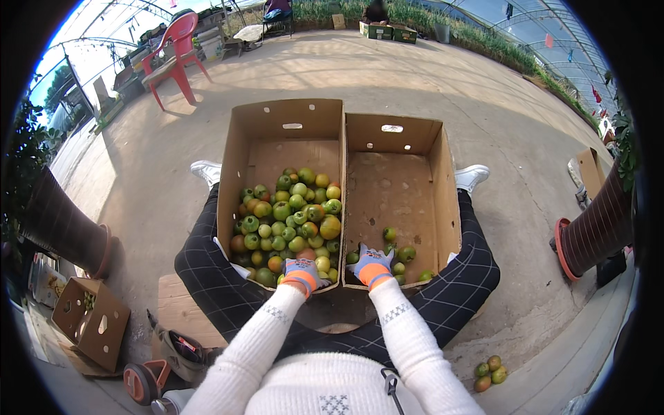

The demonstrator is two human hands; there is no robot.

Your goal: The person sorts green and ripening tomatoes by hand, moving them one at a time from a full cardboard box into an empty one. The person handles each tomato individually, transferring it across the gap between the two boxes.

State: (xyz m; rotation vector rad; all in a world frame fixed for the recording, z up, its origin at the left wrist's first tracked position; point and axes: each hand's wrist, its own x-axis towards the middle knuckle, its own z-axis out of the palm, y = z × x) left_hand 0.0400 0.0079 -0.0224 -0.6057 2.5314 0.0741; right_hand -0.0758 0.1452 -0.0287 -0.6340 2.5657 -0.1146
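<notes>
Two cardboard boxes stand side by side between my legs. The left cardboard box (290,116) holds many green, yellow and reddish tomatoes (282,210). A few green tomatoes (407,253) lie near the close end of the right cardboard box (394,181). My left hand (303,274), in a grey and orange glove, is at the near edge of the left box, over the tomatoes; its fingers are partly hidden. My right hand (372,264), gloved alike, reaches into the near left corner of the right box, beside green tomatoes. Whether either hand grips one cannot be told.
Several tomatoes (490,372) lie on the floor at lower right. At lower left are another cardboard box (98,321), a bag (181,353) and a lidded container (141,384). A red plastic chair (179,57) stands at upper left; a person (375,13) sits behind crates (377,31) far ahead.
</notes>
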